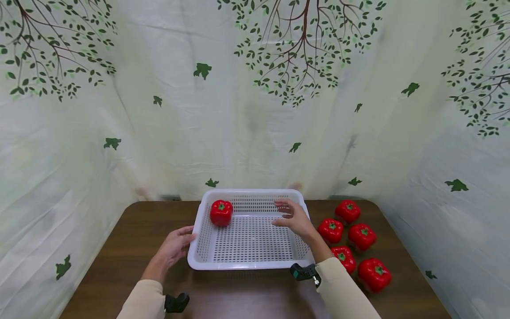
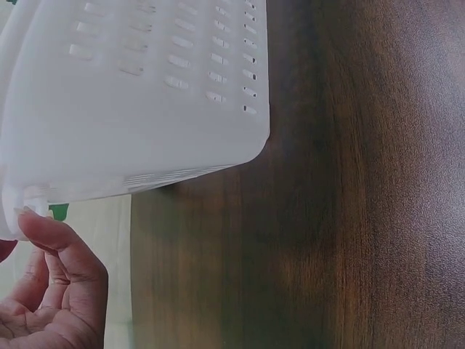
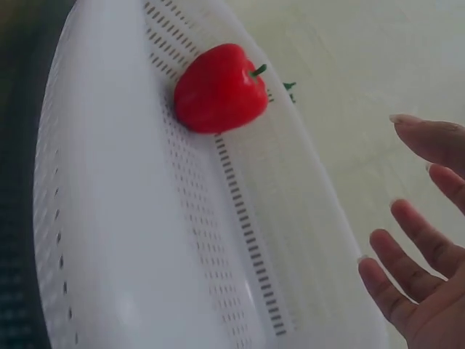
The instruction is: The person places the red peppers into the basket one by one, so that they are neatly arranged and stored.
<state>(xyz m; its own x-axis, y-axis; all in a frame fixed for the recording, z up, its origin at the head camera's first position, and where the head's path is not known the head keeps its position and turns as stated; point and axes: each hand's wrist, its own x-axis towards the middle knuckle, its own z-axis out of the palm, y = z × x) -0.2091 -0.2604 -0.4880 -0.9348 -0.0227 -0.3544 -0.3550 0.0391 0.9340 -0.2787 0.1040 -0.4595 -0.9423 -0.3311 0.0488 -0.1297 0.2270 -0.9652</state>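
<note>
The left hand [image 1: 174, 249] rests relaxed against the white basket's [image 1: 247, 265] left rim, gripping nothing. The right hand [image 1: 294, 218] hovers spread above the basket, empty. One red pepper [image 1: 221, 212] sits in its far left corner.

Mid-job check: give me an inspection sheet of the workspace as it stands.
Surface: dark wooden table.
Job's things: white perforated basket holding one red pepper in its far left corner; five more peppers on the table right of the basket.
Clutter: nothing seen.
Grippers: left hand at the basket's left rim, contact unclear; right hand open above the basket, holding nothing.
Cables: nothing seen.
Surroundings: pale curtain printed with trees on three sides.
</note>
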